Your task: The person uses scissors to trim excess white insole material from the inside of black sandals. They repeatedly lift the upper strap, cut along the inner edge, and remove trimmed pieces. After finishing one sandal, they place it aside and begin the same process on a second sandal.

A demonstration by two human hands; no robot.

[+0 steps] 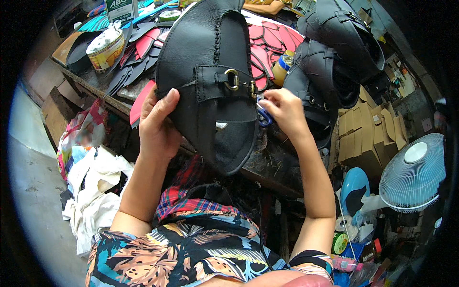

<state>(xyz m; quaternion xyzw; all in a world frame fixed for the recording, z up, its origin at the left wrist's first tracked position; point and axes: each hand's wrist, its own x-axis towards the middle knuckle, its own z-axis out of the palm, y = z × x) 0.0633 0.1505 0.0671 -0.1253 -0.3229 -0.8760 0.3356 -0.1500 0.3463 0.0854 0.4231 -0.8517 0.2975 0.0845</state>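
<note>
In front of me a large black leather shoe (189, 52) is held up, toe upward, with a stitched seam, a strap and brass-coloured buckle rings. My left hand (160, 122) grips its left edge, thumb on the leather and fingers behind. Close to the shoe's right edge, below the buckle, my right hand (285, 111) is closed around blue-handled scissors (264, 116). Only the blue loops show clearly; the blades are hidden.
More black shoes (318, 67) are stacked at the right. Pink and black cut pieces (267, 40), a yellow-labelled jar (282, 67) and a tub (106, 50) lie on the workbench. A fan (415, 167) and cardboard pieces (363, 126) stand right; white cloth (98, 182) hangs left.
</note>
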